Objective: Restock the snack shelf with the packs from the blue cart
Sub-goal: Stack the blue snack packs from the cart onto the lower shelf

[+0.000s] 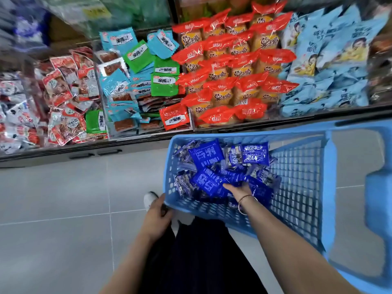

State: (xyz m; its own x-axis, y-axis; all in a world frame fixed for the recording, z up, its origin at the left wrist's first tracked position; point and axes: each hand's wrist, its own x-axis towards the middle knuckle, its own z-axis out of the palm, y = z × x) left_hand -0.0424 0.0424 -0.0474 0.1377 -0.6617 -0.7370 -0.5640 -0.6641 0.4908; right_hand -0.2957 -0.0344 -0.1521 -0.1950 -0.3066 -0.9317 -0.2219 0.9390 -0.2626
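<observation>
A light blue mesh cart [297,172] stands in front of me, with several dark blue snack packs [206,157] piled in its basket. My right hand [238,188], a bracelet on its wrist, reaches down into the pile and its fingers curl around a blue pack. My left hand [157,211] grips the cart's near left corner. Beyond the cart, the snack shelf [148,135] runs across the view, divided into bins full of packs.
The bins hold red-and-white packs [63,92], teal and green packs [135,81], orange-red packs [235,66] and pale blue bags [326,60]. Grey floor tiles [63,209] spread to my left. My white shoe [149,198] shows beside the cart.
</observation>
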